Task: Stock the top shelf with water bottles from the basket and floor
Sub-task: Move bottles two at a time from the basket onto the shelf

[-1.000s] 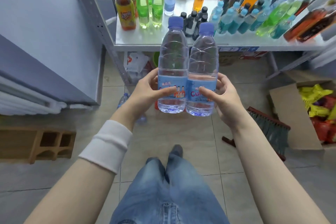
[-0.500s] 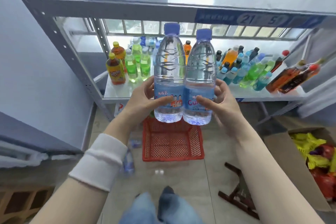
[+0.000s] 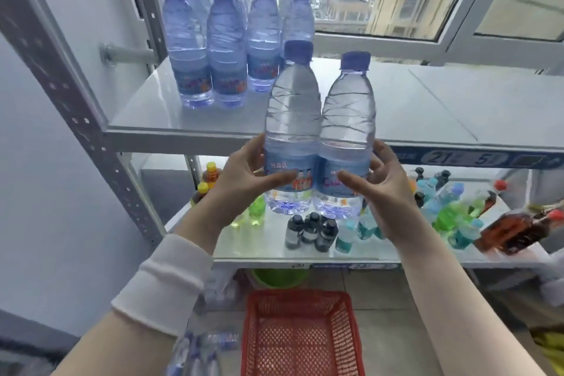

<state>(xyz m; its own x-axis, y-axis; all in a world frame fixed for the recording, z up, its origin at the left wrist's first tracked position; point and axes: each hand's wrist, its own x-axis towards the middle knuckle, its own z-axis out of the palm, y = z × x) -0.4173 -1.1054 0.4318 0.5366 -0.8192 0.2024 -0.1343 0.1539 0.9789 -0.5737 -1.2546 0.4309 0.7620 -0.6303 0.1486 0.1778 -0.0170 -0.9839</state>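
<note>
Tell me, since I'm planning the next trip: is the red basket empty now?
Empty as far as visible: the red basket shows only bare mesh; its near end is out of frame.

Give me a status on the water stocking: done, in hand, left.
Done: a block of water bottles already stands at the left of the top shelf. In hand: the left hand and right hand each hold one bottle, pressed together, below the shelf edge. Left: the red basket looks empty, but bottles on the floor remain.
</note>
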